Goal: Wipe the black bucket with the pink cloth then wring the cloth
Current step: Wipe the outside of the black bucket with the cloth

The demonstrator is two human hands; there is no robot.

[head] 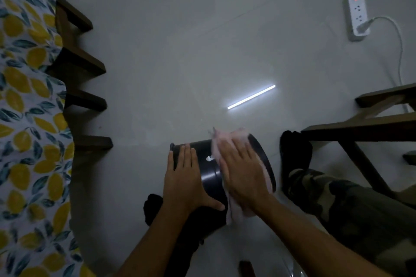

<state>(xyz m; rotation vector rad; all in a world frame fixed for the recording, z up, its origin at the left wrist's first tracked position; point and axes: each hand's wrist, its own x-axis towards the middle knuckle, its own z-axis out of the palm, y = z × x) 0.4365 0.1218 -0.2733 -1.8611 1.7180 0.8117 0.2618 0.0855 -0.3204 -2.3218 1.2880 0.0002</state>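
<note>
The black bucket [210,175] lies on its side on the pale floor, low in the middle of the head view, with its wider rim toward the right. My left hand [185,179] rests flat on its left part, fingers spread, holding it steady. My right hand [242,170] presses the pink cloth [221,139] flat against the bucket's right part. The cloth drapes over the bucket wall and hangs down below my wrist. It looks blurred.
A bed with a lemon-print sheet [27,119] and dark wooden slats [83,65] lines the left side. A wooden frame [364,128] stands at the right. My camouflage-trousered leg [337,193] lies beside the bucket. A white power strip [358,16] with cable lies far right.
</note>
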